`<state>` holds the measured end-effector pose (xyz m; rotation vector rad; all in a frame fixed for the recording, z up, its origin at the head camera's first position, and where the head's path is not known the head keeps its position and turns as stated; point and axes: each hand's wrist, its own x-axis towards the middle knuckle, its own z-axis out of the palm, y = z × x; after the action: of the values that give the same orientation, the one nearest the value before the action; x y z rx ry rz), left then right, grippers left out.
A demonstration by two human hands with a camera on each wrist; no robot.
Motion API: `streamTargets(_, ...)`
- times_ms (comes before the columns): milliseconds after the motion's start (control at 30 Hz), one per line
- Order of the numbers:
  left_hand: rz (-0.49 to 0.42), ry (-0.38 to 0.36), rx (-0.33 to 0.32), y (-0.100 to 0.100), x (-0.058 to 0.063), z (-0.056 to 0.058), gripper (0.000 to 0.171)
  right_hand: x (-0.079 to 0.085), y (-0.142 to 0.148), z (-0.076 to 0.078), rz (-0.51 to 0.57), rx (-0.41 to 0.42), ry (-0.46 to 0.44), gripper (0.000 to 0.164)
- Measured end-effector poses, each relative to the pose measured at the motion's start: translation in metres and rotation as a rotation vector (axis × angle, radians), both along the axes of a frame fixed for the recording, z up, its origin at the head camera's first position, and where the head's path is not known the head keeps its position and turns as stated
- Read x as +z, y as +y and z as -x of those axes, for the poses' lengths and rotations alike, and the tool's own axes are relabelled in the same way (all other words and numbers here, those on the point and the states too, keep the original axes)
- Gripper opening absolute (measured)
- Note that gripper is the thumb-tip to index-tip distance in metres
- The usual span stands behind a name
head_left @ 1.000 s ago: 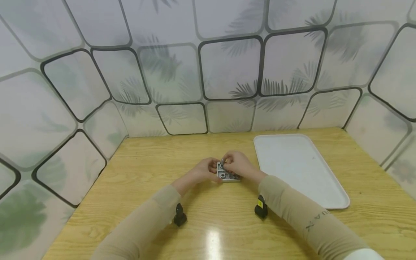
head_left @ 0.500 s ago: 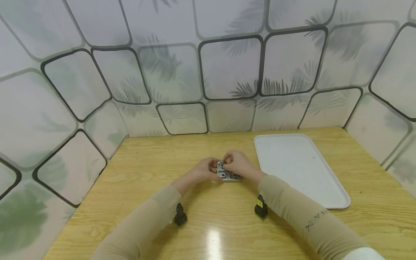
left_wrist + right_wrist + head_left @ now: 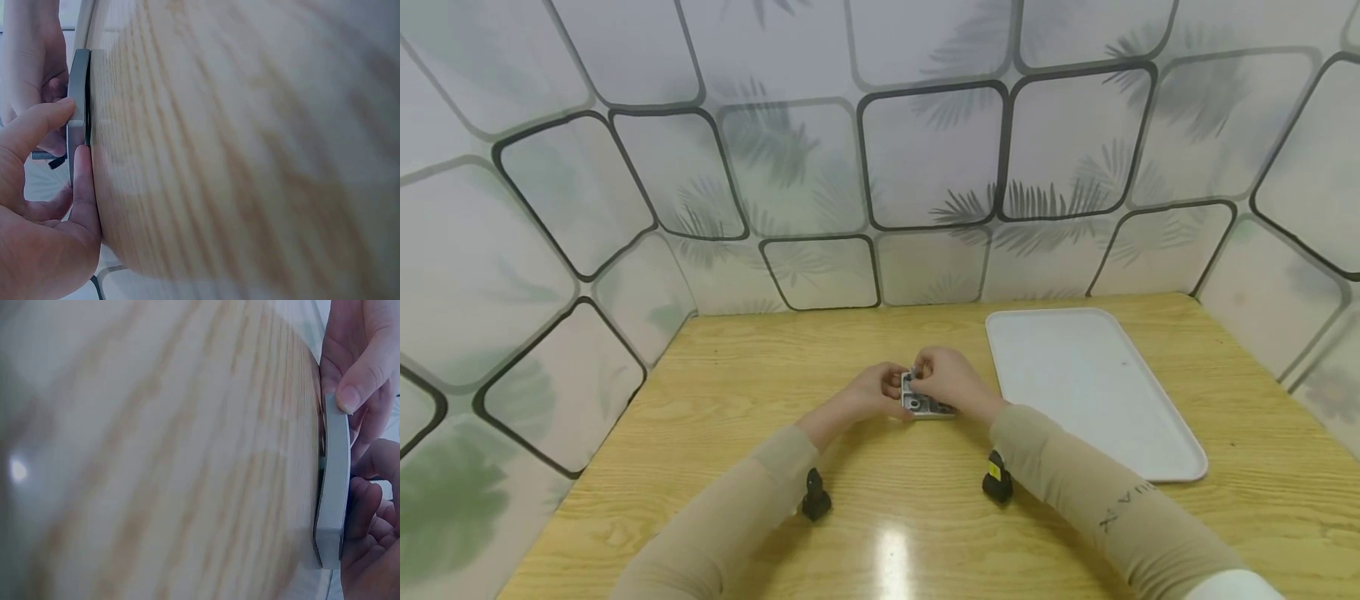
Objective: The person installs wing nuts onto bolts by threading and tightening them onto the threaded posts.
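Note:
A small grey metal plate (image 3: pixel 916 406) with recesses and a round raised hole lies on the wooden table, seen edge-on in the left wrist view. My left hand (image 3: pixel 868 393) holds its left side, thumb on the near edge and fingers spread around the far corner. At the plate's far left corner, my right hand (image 3: pixel 953 380) pinches a small threaded screw (image 3: pixel 41 154) between thumb and fingers. The screw's shaft sticks up from the recessed face. Its lower end is hidden by the right fingers, as is much of the plate's right half.
A white tray (image 3: pixel 1090 392) lies on the table (image 3: pixel 760 358) at the right, close to the right forearm. Black wrist devices hang below both sleeves, one at the left (image 3: pixel 816 497) and one at the right (image 3: pixel 997 479). Patterned walls enclose the table's back and sides.
The right wrist has turned and shifted slightly left, its fingers covering more of the screw. My left hand and the plate have stayed in place.

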<state>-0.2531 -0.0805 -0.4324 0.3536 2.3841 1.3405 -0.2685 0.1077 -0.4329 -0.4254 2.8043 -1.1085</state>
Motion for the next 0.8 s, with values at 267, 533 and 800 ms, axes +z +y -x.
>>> streamTargets(267,-0.002,-0.020,-0.009,0.000,0.000,-0.001,0.078,-0.003,-0.006,-0.003,-0.065,-0.050,0.068,0.018)
streamTargets(533,0.001,-0.032,-0.004,0.000,0.002,-0.002,0.079,-0.003,-0.012,-0.006,-0.102,-0.095,0.077,0.022)
streamTargets(800,0.021,-0.027,0.005,0.000,0.001,-0.001,0.079,0.000,-0.009,-0.009,-0.016,-0.119,0.005,0.032)
